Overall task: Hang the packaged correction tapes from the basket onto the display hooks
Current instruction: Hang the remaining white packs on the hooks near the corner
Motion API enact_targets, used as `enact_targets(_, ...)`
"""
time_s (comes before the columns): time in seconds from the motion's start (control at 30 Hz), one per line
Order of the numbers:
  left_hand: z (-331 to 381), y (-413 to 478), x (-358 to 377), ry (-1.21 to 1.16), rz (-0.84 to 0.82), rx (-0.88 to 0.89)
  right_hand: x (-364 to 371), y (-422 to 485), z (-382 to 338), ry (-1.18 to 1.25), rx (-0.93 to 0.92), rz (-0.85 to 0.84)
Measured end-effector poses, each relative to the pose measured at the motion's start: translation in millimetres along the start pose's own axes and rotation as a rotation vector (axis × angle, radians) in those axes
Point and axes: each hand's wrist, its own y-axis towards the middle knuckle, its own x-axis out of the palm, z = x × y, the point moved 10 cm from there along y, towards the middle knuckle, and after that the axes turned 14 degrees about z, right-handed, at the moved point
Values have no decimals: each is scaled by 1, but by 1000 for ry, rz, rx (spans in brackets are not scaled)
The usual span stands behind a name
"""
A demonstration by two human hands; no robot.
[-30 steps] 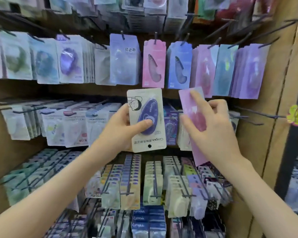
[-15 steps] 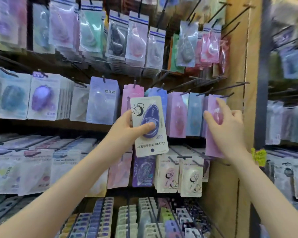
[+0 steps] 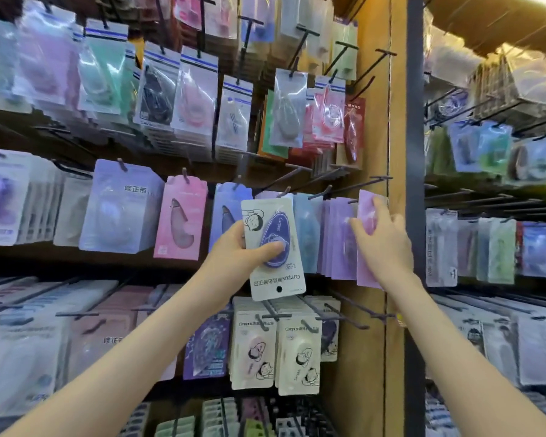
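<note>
My left hand (image 3: 237,257) grips a white Campus correction tape pack (image 3: 275,247) with a blue dispenser, held upside down so its hang hole points downward. My right hand (image 3: 382,244) holds a lilac-pink pack (image 3: 368,216) up at the right end of the middle row, its top edge level with the tip of a dark display hook (image 3: 375,178). The pack sits against a bunch of lilac packs (image 3: 338,238) hanging there. I cannot tell whether its hole is on a hook. The basket is out of sight.
Rows of hooks full of correction tape packs cover the wooden display. Several bare hooks (image 3: 347,305) stick out below my hands, above white Campus packs (image 3: 297,351). A wooden side panel (image 3: 372,121) and dark upright post (image 3: 415,152) bound the right side.
The view has tilted upward and both hands have risen. My right hand carried the lilac-pink pack up and right to the hooks by the side panel. My left hand still holds the white pack.
</note>
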Motion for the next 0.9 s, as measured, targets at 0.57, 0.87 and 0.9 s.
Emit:
enact_targets(0.57,-18,4,-4,55,70,10,8,9,4,114,42,-22)
enact_targets(0.87,-19,9,3,70,68,12,1,4,9,3,6,10)
enact_targets(0.9,-19,10,4,75,66,14,0,5,6,-21,-21,20)
